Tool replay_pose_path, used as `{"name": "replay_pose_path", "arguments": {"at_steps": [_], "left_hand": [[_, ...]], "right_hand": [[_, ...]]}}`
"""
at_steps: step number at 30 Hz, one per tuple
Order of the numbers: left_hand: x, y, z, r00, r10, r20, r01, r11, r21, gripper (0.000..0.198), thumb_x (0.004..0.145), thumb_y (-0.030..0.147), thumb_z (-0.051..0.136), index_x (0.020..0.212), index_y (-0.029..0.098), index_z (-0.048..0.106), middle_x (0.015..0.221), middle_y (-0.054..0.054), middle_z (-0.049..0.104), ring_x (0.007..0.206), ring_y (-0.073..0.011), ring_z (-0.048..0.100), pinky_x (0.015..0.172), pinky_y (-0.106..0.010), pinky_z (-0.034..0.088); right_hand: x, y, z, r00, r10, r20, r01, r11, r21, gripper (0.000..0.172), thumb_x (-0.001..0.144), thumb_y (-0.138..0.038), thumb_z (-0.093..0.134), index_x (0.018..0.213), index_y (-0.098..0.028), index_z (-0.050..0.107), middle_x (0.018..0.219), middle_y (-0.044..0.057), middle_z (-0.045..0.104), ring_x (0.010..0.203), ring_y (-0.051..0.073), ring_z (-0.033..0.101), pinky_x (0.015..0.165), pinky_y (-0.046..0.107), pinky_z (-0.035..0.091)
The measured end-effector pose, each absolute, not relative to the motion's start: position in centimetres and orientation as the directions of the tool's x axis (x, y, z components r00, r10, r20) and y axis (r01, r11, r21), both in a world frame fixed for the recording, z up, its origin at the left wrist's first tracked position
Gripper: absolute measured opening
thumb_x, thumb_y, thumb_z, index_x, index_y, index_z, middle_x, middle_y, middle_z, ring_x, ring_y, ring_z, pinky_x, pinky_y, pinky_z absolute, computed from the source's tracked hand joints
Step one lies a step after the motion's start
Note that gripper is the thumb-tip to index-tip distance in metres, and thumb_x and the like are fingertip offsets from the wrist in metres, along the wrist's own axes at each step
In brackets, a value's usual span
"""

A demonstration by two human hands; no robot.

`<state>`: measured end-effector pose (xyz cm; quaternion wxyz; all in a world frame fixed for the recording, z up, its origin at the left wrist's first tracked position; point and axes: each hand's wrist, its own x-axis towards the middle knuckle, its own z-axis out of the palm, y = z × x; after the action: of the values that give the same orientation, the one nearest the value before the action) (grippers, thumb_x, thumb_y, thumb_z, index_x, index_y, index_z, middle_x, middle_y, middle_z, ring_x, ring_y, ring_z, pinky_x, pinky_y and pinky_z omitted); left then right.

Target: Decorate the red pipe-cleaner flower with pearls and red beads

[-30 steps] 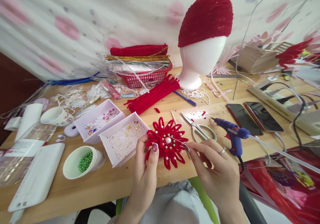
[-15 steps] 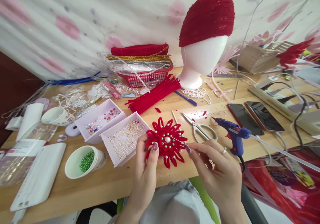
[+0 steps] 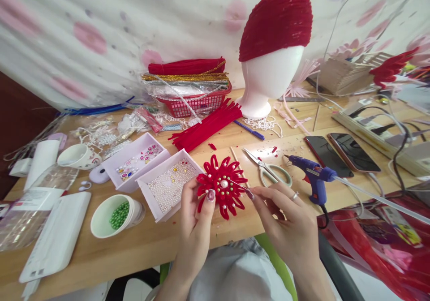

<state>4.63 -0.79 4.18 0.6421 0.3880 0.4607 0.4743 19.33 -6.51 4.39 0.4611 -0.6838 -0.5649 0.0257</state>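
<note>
My left hand (image 3: 196, 222) grips a red pipe-cleaner flower (image 3: 222, 185) studded with pearls and green beads, thumb pressed on its lower left petals. My right hand (image 3: 289, 222) pinches a thin stick or tool whose tip reaches the flower's right side. Both hands hover over the near edge of the wooden table (image 3: 134, 247). A pink tray of small pearls (image 3: 169, 184) lies just left of the flower. Scissors (image 3: 267, 171) and a blue glue gun (image 3: 311, 178) lie just beyond my right hand.
A white cup of green beads (image 3: 116, 216), a tray of gems (image 3: 134, 162), a bundle of red pipe cleaners (image 3: 204, 128), a red basket (image 3: 193, 104) and a foam head with a red cap (image 3: 272, 45) stand behind. Two phones (image 3: 342, 153) and cables lie right.
The flower and both hands have shifted slightly up and left in view, and the flower is tilted a little more. The grip of each hand is unchanged.
</note>
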Motion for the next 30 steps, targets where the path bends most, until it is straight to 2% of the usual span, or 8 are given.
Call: {"name": "replay_pose_path", "arguments": {"at_steps": [8,20,30], "left_hand": [[4.3,-0.6,3.7,0.040,0.971,-0.237,-0.246,0.239,0.939,0.039,0.087,0.048,0.072,0.116,0.026,0.056,0.118,-0.005,0.070,0.107,-0.0213,0.069,0.095,-0.034,0.052],[4.5,-0.4,3.8,0.049,0.960,-0.276,-0.294,0.278,0.914,0.037,0.086,0.046,0.074,0.112,0.028,0.055,0.113,-0.001,0.070,0.104,-0.0185,0.069,0.089,-0.030,0.053],[4.6,0.0,3.7,0.040,0.969,-0.246,-0.325,0.245,0.913,0.033,0.085,0.045,0.077,0.108,0.028,0.059,0.105,0.002,0.069,0.099,-0.0165,0.068,0.089,-0.029,0.054]], "right_hand": [[18.9,-6.5,4.6,0.348,0.821,0.452,0.737,0.058,-0.673,0.012,0.094,-0.013,0.062,0.092,-0.022,0.071,0.070,-0.003,0.058,0.052,0.009,0.053,0.046,0.023,0.041],[18.9,-6.2,4.1,0.376,0.826,0.421,0.706,0.039,-0.707,0.013,0.094,-0.012,0.063,0.091,-0.021,0.070,0.071,-0.003,0.057,0.054,0.009,0.051,0.046,0.022,0.040],[19.1,-6.3,3.6,0.391,0.809,0.439,0.702,0.047,-0.711,0.013,0.094,-0.012,0.063,0.093,-0.023,0.070,0.072,-0.004,0.057,0.053,0.007,0.049,0.046,0.021,0.038]]}}
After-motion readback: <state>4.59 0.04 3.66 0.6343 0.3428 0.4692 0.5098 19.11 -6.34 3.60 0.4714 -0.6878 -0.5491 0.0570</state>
